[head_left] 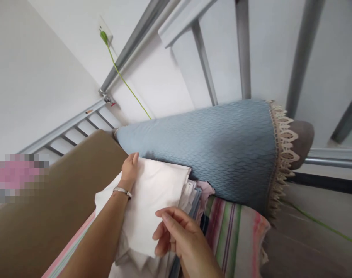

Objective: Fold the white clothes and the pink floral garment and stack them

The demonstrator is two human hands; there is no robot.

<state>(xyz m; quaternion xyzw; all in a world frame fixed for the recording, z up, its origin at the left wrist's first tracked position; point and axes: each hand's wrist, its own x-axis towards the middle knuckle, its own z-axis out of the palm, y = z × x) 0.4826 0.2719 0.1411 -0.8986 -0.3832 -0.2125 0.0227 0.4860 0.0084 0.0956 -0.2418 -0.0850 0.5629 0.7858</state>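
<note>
A folded white cloth (157, 193) lies on top of a stack of folded fabric (189, 195). My left hand (130, 168), with a bracelet on its wrist, rests on the cloth near its far left corner. Its visible fingers look stretched out, though some are hidden from me. Above the cloth's near right part is my right hand (183, 235), its fingers loosely bent and apart, holding nothing. Under the stack, a striped cloth (230, 227) shows to the right.
Behind the stack lies a long blue quilted bolster (204, 135) with lace trim. A brown padded panel (62, 181) stands on the left. Grey metal rails (132, 42) run along the wall, where a green plug (104, 37) and its cord hang.
</note>
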